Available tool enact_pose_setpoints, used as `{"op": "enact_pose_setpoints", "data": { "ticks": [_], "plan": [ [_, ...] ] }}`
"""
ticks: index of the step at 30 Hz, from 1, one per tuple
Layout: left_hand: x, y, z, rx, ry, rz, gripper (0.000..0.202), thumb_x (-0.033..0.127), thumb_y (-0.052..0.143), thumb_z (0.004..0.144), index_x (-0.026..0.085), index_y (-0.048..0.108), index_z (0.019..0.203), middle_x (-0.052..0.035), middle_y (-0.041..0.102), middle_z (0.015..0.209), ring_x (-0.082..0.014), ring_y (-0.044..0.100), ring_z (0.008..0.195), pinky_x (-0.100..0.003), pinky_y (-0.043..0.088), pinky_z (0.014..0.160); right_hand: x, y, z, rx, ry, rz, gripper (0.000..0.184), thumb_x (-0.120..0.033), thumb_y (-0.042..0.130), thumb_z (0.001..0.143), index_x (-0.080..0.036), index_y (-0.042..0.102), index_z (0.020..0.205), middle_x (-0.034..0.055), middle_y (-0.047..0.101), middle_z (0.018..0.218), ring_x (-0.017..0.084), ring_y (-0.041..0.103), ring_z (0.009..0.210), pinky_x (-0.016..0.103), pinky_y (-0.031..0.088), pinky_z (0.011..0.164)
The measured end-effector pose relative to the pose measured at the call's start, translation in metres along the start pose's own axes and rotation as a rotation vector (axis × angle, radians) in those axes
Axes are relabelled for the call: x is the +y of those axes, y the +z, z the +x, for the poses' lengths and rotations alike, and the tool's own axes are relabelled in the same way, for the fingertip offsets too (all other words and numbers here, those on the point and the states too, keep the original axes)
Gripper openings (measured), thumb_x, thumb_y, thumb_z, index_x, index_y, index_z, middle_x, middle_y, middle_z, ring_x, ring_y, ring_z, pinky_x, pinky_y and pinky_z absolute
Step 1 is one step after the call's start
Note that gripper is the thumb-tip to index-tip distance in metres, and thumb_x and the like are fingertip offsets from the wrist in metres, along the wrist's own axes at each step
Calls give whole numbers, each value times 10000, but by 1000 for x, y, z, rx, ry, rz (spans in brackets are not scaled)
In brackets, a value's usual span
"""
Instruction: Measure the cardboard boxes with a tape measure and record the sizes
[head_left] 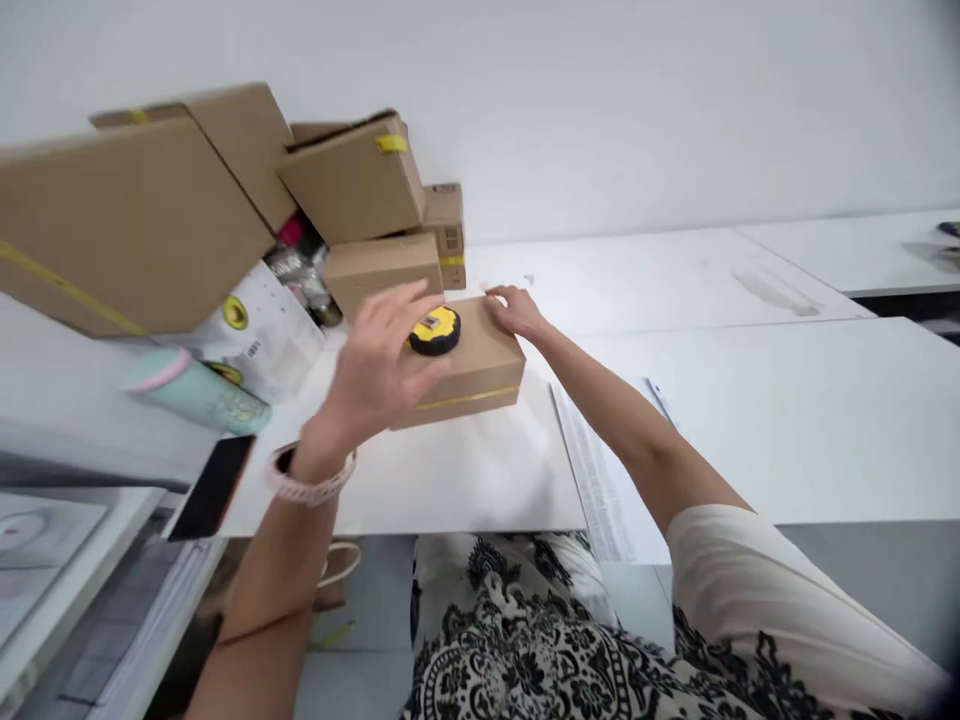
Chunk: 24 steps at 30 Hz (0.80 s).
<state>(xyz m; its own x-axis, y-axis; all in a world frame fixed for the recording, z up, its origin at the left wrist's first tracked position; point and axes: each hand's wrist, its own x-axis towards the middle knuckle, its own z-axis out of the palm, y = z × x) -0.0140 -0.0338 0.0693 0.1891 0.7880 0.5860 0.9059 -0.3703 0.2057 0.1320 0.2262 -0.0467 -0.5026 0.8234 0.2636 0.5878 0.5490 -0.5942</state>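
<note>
A closed cardboard box (480, 350) with a yellow tape strip along its front side sits on the white table. On its top lies a round yellow-and-black object (436, 331) that looks like a tape measure. My left hand (379, 360), blurred by motion, is at the left of this object, thumb and fingers spread apart around its near side. It partly covers the box's left end. My right hand (514, 308) holds the box at its far right corner, fingers bent over the edge.
Several cardboard boxes (352, 185) are piled at the back left. A mint tumbler (199, 390), an avocado-print bag (262, 330) and a black phone (214, 485) lie on the left. Printed sheets (600, 480) lie under my right forearm. A white wall stands behind.
</note>
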Motion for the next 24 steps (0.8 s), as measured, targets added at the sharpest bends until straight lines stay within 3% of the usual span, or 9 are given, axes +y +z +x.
{"op": "enact_pose_setpoints", "data": {
  "ticks": [2, 4, 7, 10, 13, 16, 24],
  "plan": [
    [-41, 35, 2, -89, -272, -12, 842, 569, 738, 761, 124, 472, 1425, -192, 523, 1473, -379, 438, 1397, -554, 331, 1169, 0, 4, 6, -49, 107, 65, 482, -438, 430, 978, -192, 593, 1360, 111, 610, 1412, 312, 533, 1318, 503, 367, 1143],
    [-68, 64, 6, -178, -442, -55, 1013, 612, 749, 728, 126, 338, 1515, -217, 431, 1548, -393, 375, 1441, -540, 311, 1171, 0, 8, 9, -91, 131, 132, 529, -458, 431, 980, -169, 550, 1407, 124, 580, 1452, 299, 540, 1326, 454, 377, 1141],
    [-80, 88, 16, -191, -527, -65, 1095, 623, 740, 729, 136, 220, 1561, -229, 319, 1611, -401, 299, 1480, -526, 257, 1181, 0, 14, 12, -120, 105, 183, 561, -492, 453, 975, -150, 525, 1415, 144, 577, 1451, 274, 562, 1306, 408, 409, 1111],
    [-79, 91, 25, -200, -550, -60, 976, 572, 740, 746, 165, 313, 1524, -217, 402, 1567, -406, 366, 1439, -527, 269, 1157, 1, 14, 14, -140, 84, 196, 533, -503, 492, 962, -159, 552, 1366, 147, 615, 1401, 264, 595, 1254, 396, 445, 1067],
    [-74, 85, 24, -218, -538, -67, 786, 510, 707, 791, 215, 421, 1461, -168, 500, 1502, -370, 447, 1385, -494, 314, 1129, -2, 10, 8, -154, 79, 199, 490, -502, 512, 954, -167, 586, 1304, 144, 657, 1335, 277, 619, 1203, 410, 465, 1030],
    [-59, 77, 11, -229, -523, -68, 739, 483, 699, 800, 232, 445, 1447, -141, 529, 1468, -350, 473, 1356, -480, 334, 1120, -8, 3, -15, -155, 87, 192, 471, -515, 508, 952, -188, 587, 1283, 138, 672, 1303, 292, 633, 1164, 423, 474, 996],
    [25, 53, -55, -243, -432, -174, 750, 398, 761, 733, 238, 477, 1409, -129, 611, 1312, -361, 539, 1244, -545, 368, 1096, -19, -26, -141, -105, 84, 95, 460, -554, 457, 967, -238, 599, 1268, 123, 690, 1225, 307, 642, 1095, 423, 472, 919]
  ]
}}
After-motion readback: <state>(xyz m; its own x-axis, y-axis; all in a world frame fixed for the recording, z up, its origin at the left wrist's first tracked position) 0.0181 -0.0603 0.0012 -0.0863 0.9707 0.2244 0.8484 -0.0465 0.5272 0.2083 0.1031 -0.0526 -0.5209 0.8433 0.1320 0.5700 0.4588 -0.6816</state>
